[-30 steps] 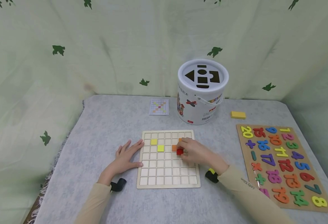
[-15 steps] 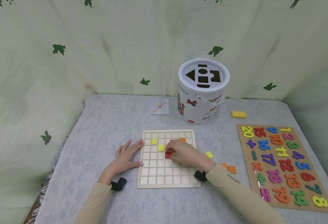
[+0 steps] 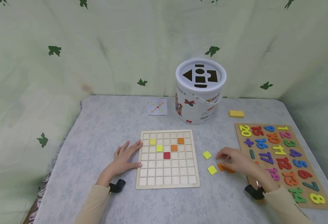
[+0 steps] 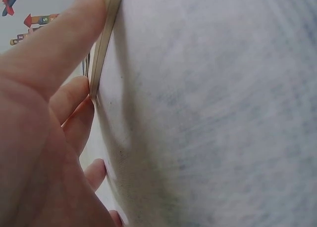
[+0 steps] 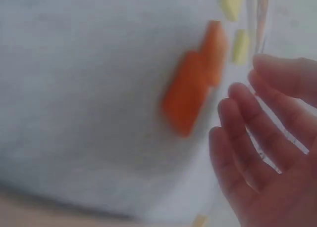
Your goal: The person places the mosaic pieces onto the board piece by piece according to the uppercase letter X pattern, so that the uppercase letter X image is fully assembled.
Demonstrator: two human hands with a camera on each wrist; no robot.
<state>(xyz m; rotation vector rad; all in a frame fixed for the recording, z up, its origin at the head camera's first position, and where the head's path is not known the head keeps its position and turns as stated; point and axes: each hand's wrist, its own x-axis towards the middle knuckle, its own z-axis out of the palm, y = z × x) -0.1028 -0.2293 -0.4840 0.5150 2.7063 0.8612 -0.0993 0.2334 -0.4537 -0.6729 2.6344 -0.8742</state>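
A wooden grid board [image 3: 168, 187] lies in the middle of the table in the head view. In its cells sit a red tile [image 3: 167, 155], two yellow tiles [image 3: 159, 148] and two orange tiles [image 3: 174, 147]. My left hand [image 3: 124, 160] rests spread at the board's left side, thumb and fingertips touching its edge [image 4: 101, 54] in the left wrist view. To the right of the board, my right hand [image 3: 237, 161] hovers over two loose orange tiles [image 5: 185, 98], fingers apart and holding nothing. Two loose yellow tiles [image 3: 212, 170] lie between it and the board.
Behind the board stand a white bucket [image 3: 198, 105] with shaped holes in its lid and a small pattern card [image 3: 157, 107]. A yellow block [image 3: 236, 114] lies farther right. A number puzzle board [image 3: 317, 186] lies partly under the right forearm.
The right hand has set the red tile in a cell below the yellow and orange tiles, let go, and moved right to the loose orange tiles. The left hand has stayed in place.
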